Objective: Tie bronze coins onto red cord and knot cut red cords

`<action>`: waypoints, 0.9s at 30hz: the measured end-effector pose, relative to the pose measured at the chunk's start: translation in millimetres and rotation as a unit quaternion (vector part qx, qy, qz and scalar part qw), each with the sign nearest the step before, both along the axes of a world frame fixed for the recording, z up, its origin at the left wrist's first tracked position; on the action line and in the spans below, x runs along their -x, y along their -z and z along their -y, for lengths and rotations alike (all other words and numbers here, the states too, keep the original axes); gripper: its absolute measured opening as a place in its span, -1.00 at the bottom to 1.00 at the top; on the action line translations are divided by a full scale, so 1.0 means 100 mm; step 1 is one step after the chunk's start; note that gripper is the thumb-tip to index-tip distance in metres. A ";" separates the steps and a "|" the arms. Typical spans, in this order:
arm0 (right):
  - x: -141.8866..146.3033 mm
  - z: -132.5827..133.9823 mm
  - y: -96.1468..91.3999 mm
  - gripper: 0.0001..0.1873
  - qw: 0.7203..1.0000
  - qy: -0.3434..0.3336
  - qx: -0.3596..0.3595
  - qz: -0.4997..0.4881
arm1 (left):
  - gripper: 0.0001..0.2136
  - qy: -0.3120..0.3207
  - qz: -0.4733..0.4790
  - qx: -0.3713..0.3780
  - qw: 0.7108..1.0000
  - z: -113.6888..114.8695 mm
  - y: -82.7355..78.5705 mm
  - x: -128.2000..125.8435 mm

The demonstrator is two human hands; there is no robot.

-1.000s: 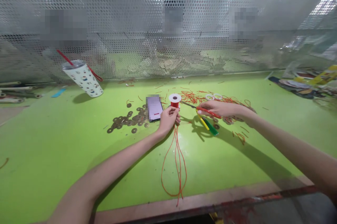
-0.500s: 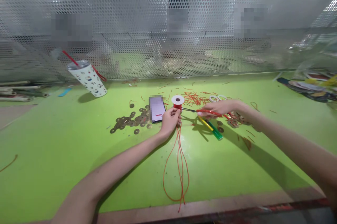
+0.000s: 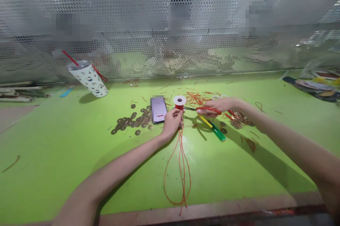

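A green table (image 3: pixel 138 183) is filling the lower frame; at centre, the left hand (image 3: pixel 173 121) is pinching red cord (image 3: pixel 180 138), the right hand (image 3: pixel 219 105) gripping scissors (image 3: pixel 205 108).

Obstacles ahead: spool (image 3: pixel 180 103) and phone (image 3: pixel 160 110)

Red cord (image 3: pixel 183 183) lies in crossing loops, red-handled scissors (image 3: pixel 203 108) pointing at the upright spool (image 3: pixel 179 105).

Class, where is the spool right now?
In the head view, the spool stands near the middle, right of the phone, just beyond the left hand.
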State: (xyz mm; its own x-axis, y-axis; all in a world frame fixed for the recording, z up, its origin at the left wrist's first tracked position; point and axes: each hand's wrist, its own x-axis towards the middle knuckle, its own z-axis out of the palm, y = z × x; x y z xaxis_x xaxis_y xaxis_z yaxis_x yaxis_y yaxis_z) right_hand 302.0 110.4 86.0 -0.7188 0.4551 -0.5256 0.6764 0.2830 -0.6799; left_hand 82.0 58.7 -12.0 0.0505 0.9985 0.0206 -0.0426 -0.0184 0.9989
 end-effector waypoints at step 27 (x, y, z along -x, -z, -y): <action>0.22 -0.14 -0.01 -0.64 0.994 -0.051 -0.083 0.042 | -0.83 -0.009 0.001 -0.026 1.000 0.00 0.00 0.01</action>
